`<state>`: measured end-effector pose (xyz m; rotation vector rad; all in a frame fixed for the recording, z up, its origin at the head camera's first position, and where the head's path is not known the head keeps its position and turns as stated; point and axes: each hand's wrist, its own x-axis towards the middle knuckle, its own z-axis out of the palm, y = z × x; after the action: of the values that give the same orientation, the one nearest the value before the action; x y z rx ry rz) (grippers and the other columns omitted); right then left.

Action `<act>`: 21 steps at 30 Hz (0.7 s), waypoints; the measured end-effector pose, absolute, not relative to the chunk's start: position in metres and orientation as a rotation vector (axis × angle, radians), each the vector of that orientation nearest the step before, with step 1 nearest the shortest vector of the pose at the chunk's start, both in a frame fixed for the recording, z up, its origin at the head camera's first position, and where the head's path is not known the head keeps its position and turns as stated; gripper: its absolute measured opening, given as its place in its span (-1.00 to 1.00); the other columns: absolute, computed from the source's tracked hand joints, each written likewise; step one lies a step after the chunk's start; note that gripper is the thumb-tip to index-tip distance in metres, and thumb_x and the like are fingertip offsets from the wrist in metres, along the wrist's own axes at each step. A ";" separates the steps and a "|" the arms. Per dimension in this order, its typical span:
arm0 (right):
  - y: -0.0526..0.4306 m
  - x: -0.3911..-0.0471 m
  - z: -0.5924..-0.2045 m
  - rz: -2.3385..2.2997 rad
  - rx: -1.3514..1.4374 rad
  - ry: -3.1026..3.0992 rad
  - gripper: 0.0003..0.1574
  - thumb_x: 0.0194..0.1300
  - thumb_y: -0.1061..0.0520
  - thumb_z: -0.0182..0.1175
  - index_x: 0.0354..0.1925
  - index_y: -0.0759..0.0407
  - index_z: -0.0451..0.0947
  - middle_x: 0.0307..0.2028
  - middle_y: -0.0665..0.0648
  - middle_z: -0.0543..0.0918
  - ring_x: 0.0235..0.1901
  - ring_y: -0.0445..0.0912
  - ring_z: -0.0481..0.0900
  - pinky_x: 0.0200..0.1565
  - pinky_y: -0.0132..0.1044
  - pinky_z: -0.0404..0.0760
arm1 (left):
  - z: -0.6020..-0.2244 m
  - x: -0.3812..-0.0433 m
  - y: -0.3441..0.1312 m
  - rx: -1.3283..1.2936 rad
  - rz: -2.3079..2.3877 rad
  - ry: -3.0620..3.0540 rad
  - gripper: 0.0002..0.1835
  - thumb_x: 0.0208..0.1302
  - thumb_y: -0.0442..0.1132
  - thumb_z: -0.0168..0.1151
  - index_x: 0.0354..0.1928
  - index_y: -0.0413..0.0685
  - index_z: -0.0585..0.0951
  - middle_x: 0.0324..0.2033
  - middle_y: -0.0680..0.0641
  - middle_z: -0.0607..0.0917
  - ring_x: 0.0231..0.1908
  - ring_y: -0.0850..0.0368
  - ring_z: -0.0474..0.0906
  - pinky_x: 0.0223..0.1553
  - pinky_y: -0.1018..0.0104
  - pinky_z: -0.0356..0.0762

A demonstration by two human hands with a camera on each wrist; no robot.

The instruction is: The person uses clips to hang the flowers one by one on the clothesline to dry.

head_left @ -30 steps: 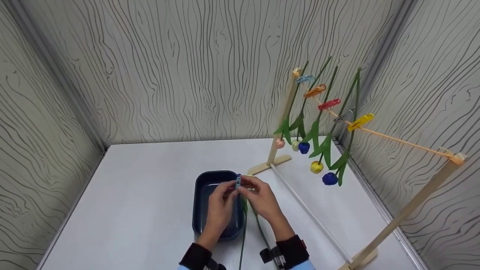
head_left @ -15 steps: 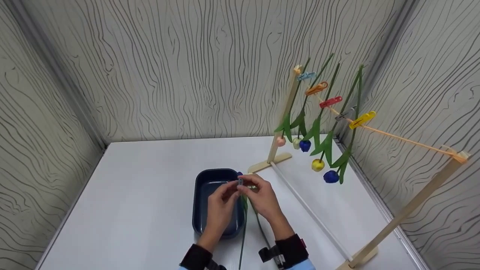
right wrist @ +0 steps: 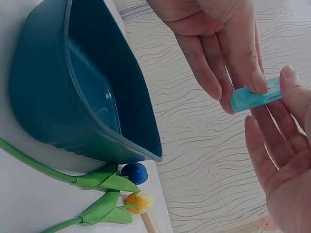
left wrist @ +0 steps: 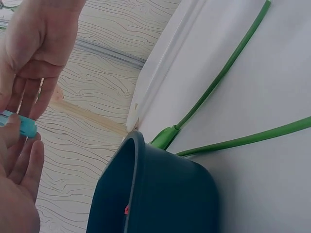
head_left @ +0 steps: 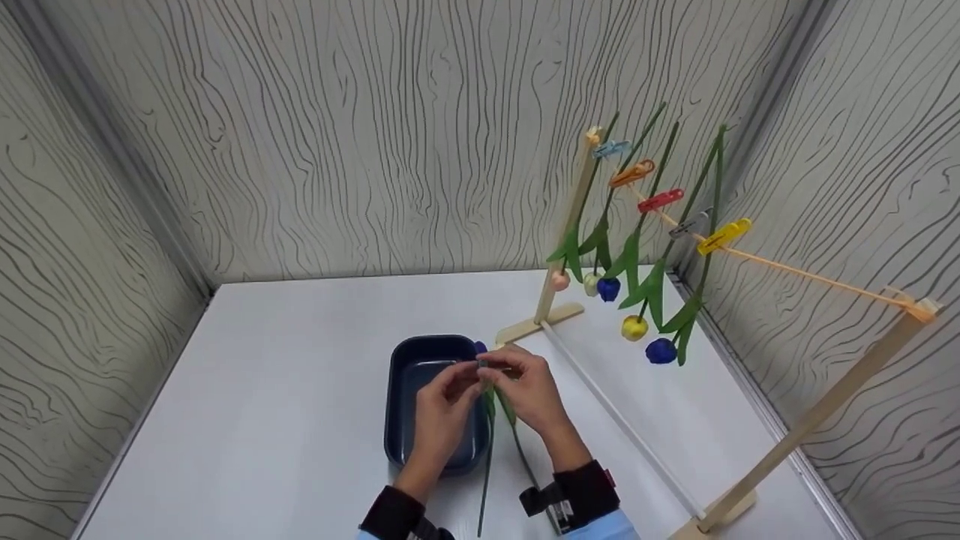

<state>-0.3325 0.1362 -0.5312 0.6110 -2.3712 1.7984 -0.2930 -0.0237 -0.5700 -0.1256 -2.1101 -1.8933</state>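
Note:
A light-blue plastic clothespin (right wrist: 250, 99) is pinched between both hands, over the right rim of the dark blue basin (head_left: 388, 409). My left hand (head_left: 439, 412) grips one end with thumb and fingers. On the other end, my right hand (head_left: 531, 388) closes its thumb and fingertips. Only a small bit of the clothespin (head_left: 482, 364) shows between the fingertips in the head view. Below the hands, two artificial tulips lie on the white table beside the basin, one with a blue bloom (right wrist: 134, 173), the other with a yellow bloom (right wrist: 139, 202).
To the right stands a wooden rack (head_left: 817, 420) with an orange cord (head_left: 810, 281). Several tulips hang upside down from it by coloured clothespins, such as a yellow clothespin (head_left: 724, 236) and a red clothespin (head_left: 660, 200). Patterned walls (head_left: 360, 150) enclose the table.
The clothespin has turned between the fingers, from showing its length to appearing almost end-on in the head view. Both hands stay nearly in place.

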 end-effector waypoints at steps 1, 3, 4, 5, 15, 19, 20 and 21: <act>0.137 -0.333 -0.531 1.800 0.621 -2.359 -0.75 0.38 0.21 0.47 0.02 0.15 0.85 -0.10 0.22 0.82 -0.12 -0.27 0.73 -0.02 -0.46 0.73 | -0.570 -0.293 -0.024 -0.129 -1.902 -2.107 -0.67 0.44 -0.37 0.43 0.18 0.03 0.75 0.03 -0.04 0.87 0.06 0.13 0.83 0.15 0.45 0.75; 0.137 -0.334 -0.532 1.807 0.632 -2.328 -0.79 0.37 0.24 0.48 -0.03 0.19 0.86 -0.15 0.24 0.82 -0.15 -0.27 0.72 -0.07 -0.47 0.73 | -0.571 -0.293 -0.023 -0.140 -1.912 -2.102 -0.67 0.43 -0.36 0.43 0.18 0.03 0.75 0.03 -0.05 0.87 0.06 0.13 0.83 0.14 0.47 0.74; 0.137 -0.334 -0.533 1.807 0.633 -2.317 -0.81 0.36 0.24 0.48 -0.06 0.19 0.87 -0.17 0.24 0.82 -0.17 -0.27 0.72 -0.09 -0.48 0.73 | -0.571 -0.293 -0.022 -0.150 -1.916 -2.097 -0.67 0.43 -0.36 0.43 0.18 0.02 0.75 0.04 -0.05 0.86 0.06 0.13 0.83 0.14 0.48 0.74; 0.137 -0.334 -0.533 1.804 0.630 -2.309 -0.83 0.36 0.24 0.48 -0.08 0.18 0.87 -0.19 0.24 0.82 -0.18 -0.26 0.72 -0.10 -0.47 0.73 | -0.571 -0.293 -0.022 -0.160 -1.922 -2.089 -0.67 0.43 -0.36 0.43 0.18 0.01 0.74 0.04 -0.06 0.86 0.06 0.13 0.82 0.13 0.48 0.73; 0.140 -0.337 -0.530 1.741 0.591 -2.340 -0.93 0.34 0.19 0.51 -0.21 0.06 0.89 -0.23 0.17 0.83 -0.19 -0.29 0.70 -0.10 -0.43 0.70 | -0.569 -0.297 -0.024 -0.246 -1.950 -2.091 -0.66 0.44 -0.38 0.41 0.20 -0.03 0.71 0.09 -0.10 0.84 0.12 0.10 0.80 0.18 0.40 0.75; 0.143 -0.341 -0.528 1.751 0.598 -2.331 -0.92 0.34 0.22 0.50 -0.18 0.14 0.89 -0.22 0.22 0.81 -0.19 -0.30 0.72 -0.09 -0.44 0.74 | -0.570 -0.299 -0.025 -0.257 -1.762 -2.244 -0.68 0.44 -0.41 0.40 0.17 -0.06 0.71 0.05 -0.10 0.84 0.09 0.06 0.81 0.17 0.30 0.78; 0.144 -0.342 -0.527 1.757 0.590 -2.324 -0.91 0.34 0.24 0.50 -0.18 0.17 0.88 -0.22 0.23 0.81 -0.19 -0.30 0.72 -0.09 -0.43 0.76 | -0.571 -0.299 -0.023 -0.273 -1.620 -2.333 -0.70 0.43 -0.42 0.41 0.14 -0.07 0.72 0.02 -0.09 0.85 0.07 0.05 0.81 0.15 0.27 0.79; 0.145 -0.343 -0.526 1.759 0.576 -2.320 -0.91 0.34 0.24 0.50 -0.18 0.19 0.88 -0.22 0.23 0.81 -0.19 -0.31 0.73 -0.08 -0.44 0.76 | -0.571 -0.299 -0.021 -0.299 -1.452 -2.429 -0.73 0.42 -0.42 0.41 0.10 -0.08 0.74 -0.01 -0.09 0.85 0.04 0.05 0.82 0.12 0.24 0.80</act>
<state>-0.3426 0.1454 -0.5259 0.5762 -2.3198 1.7586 -0.2987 -0.0212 -0.5712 -0.2994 -2.4293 -1.4522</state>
